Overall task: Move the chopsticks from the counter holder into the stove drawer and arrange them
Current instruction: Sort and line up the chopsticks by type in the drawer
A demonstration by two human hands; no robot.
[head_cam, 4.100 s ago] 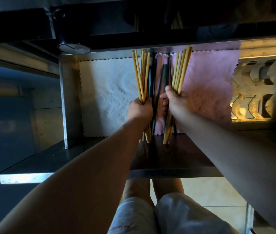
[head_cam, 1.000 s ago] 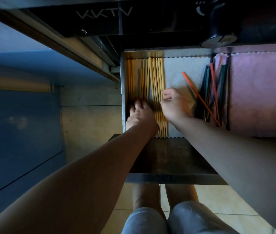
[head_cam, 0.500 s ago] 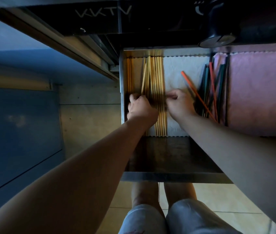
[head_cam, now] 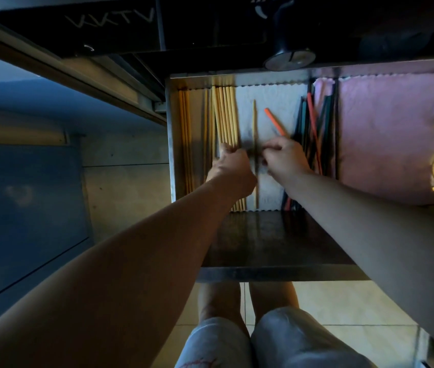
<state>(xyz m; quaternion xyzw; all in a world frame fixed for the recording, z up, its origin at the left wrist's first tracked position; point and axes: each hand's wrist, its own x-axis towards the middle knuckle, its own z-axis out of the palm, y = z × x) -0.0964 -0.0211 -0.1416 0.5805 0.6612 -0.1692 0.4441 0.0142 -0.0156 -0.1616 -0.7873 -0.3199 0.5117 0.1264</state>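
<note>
Chopsticks lined up in the open drawer

Wooden chopsticks [head_cam: 225,115] lie in rows at the left end of the drawer [head_cam: 171,144], on the white liner [head_cam: 271,102]. Left hand [head_cam: 230,164] rests on them, fingers curled, grip unclear. Right of it, a single wooden chopstick [head_cam: 254,120] lies alone. Right hand [head_cam: 283,159] pinches near it; whether it holds it cannot be told. An orange chopstick [head_cam: 274,124] and dark chopsticks [head_cam: 327,120] lie further right, beside the pink cloth [head_cam: 385,134].

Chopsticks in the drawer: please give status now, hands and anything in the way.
Left hand on the wooden chopsticks, grip unclear. Right hand beside one stray wooden chopstick. Orange chopstick lying askew on the white liner.
</note>
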